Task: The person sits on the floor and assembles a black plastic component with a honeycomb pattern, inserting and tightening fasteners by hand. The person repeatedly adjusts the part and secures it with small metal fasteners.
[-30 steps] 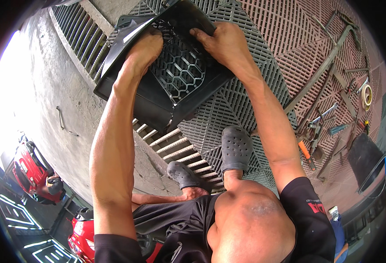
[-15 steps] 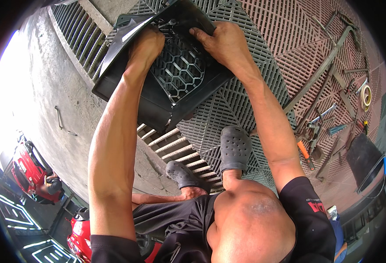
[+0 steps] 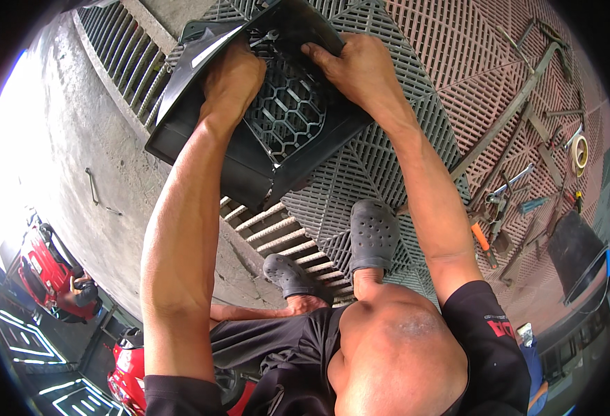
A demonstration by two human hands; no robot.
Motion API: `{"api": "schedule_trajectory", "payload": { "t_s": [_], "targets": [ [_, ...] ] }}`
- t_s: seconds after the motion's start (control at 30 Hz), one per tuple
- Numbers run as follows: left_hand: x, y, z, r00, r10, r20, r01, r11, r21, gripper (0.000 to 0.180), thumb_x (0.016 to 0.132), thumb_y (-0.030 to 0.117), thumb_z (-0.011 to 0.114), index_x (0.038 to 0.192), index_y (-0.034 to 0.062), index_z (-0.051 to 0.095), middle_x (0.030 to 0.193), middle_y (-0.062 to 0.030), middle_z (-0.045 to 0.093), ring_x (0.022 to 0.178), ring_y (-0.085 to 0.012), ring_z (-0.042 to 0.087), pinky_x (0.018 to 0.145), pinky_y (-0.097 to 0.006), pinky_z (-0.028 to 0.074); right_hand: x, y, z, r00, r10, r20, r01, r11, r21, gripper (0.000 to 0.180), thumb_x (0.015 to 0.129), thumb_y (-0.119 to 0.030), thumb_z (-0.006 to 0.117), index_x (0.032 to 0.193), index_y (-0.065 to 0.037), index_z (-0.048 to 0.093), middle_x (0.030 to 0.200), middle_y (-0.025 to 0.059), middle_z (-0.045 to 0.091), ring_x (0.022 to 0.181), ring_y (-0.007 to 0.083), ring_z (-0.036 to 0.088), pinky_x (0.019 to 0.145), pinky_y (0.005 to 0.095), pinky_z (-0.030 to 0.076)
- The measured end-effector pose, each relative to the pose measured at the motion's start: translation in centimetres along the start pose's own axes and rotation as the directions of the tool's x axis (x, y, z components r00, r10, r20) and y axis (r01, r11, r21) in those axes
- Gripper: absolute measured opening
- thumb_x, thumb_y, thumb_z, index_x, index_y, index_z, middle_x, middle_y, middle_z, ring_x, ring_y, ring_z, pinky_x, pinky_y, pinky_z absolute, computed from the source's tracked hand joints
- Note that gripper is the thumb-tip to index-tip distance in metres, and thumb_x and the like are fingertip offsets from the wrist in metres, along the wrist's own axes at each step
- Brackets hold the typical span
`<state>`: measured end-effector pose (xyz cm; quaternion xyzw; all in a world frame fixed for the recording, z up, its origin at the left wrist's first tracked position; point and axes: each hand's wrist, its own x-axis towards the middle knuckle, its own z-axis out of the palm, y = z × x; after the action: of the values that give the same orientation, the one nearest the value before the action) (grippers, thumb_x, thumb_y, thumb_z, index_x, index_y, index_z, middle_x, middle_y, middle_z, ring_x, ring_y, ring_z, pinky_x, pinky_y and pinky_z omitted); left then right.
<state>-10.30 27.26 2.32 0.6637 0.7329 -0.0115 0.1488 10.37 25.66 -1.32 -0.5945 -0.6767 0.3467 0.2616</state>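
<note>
A black plastic panel (image 3: 246, 173) with a honeycomb mesh (image 3: 292, 121) in its middle is held up in front of me, over the drain and floor tiles. My left hand (image 3: 236, 76) is closed inside its left part. The jaw end of a small metal wrench (image 3: 266, 39) sticks out beyond the left fingers, close to the panel's inner edge. Most of the wrench is hidden by the hand. My right hand (image 3: 364, 69) grips the panel's right rim, thumb on the inner side and fingers out of sight behind it.
Slotted floor tiles (image 3: 450, 62) lie right of a metal drain grating (image 3: 270, 232). Hand tools, an orange-handled tool (image 3: 483, 243), long metal bars (image 3: 506, 121) and a tape roll (image 3: 579, 154) lie at right. Another wrench (image 3: 93, 186) rests on concrete at left. Red vehicles (image 3: 45, 267) stand lower left.
My left fist has shifted slightly right, and the wrench's jaw end shows more plainly beyond it. The right hand keeps its grip on the rim. The panel has barely moved.
</note>
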Motion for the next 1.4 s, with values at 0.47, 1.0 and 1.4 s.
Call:
{"api": "schedule_trajectory", "payload": {
  "t_s": [0.47,1.0,1.4],
  "targets": [
    [-0.7,2.2,2.7,0.925,-0.302,0.232,0.359,0.894,-0.269,0.035,0.085,0.016,0.050,0.109,-0.0051,0.065,0.099,-0.0274,0.072,0.095,-0.0399,0.071,0.081,-0.049,0.053,0.2,-0.6,0.1,1.000,0.019,0.005,-0.019,1.000,0.023,0.052,0.087,-0.044,0.077,0.067,0.004,0.071,0.062,0.0246,0.065,0.063,0.0431,0.068,0.063,0.0490,0.055],
    [-2.7,2.0,0.4,0.917,-0.360,0.171,0.398,0.849,-0.346,0.032,0.098,0.023,0.056,0.114,0.0003,0.071,0.098,-0.0180,0.073,0.085,-0.0307,0.070,0.082,-0.043,0.054,0.1,-0.2,-0.1,0.999,-0.032,-0.043,0.030,0.999,-0.044,0.052,0.091,-0.044,0.075,0.070,0.003,0.070,0.057,0.0188,0.061,0.054,0.0351,0.064,0.057,0.0446,0.051],
    [0.6,-1.1,-0.1,0.998,0.043,0.039,-0.043,0.999,0.004,0.029,0.088,0.011,0.056,0.112,-0.0013,0.067,0.108,-0.0299,0.069,0.102,-0.0501,0.065,0.088,-0.053,0.052,0.1,-0.2,-0.2,0.998,0.061,0.009,-0.062,0.997,0.048,0.056,0.088,-0.045,0.077,0.061,0.003,0.068,0.055,0.0219,0.061,0.056,0.0405,0.065,0.060,0.0487,0.053]
  ]
}}
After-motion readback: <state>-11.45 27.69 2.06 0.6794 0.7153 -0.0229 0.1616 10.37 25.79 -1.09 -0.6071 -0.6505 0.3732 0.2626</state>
